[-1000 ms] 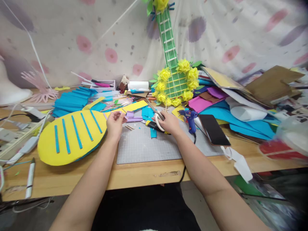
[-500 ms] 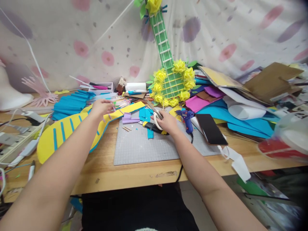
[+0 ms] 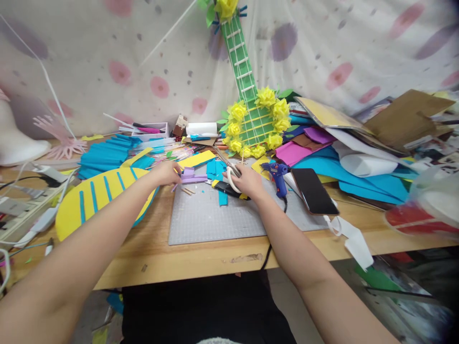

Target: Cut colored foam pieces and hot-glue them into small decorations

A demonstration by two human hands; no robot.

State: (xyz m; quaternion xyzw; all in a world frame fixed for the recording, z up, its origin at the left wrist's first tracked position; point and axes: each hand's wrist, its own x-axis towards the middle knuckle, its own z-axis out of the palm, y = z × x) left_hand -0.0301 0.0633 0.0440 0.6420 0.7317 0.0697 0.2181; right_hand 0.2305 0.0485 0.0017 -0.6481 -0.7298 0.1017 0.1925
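My right hand (image 3: pixel 248 180) is closed around the white-handled scissors (image 3: pixel 232 177), whose blades point away toward the back of the table. Beneath it lies a black-and-yellow cutter (image 3: pixel 229 189). My left hand (image 3: pixel 168 173) is over the left edge of the cutting mat, fingers bent down and pinched together; a small purple bit shows just below them, and whether it is gripped is unclear. Beside those fingertips sit folded purple paper strips (image 3: pixel 193 176) and short thin sticks (image 3: pixel 188 191). My left forearm partly covers a yellow guitar-shaped cutout (image 3: pixel 107 196) with blue stripes and blue edging.
A blue glue gun (image 3: pixel 278 177) and a black phone (image 3: pixel 314 192) rest right of my right hand on the grey cutting mat (image 3: pixel 215 220). A green paper guitar (image 3: pixel 247 81) with yellow flowers leans at the back. Coloured paper (image 3: pixel 369 186) is piled at right, with a clear tub (image 3: pixel 423 210).
My left hand has moved right and toward me, from over the yellow cutout's neck to beside the purple strips. My right hand stays on the scissors.
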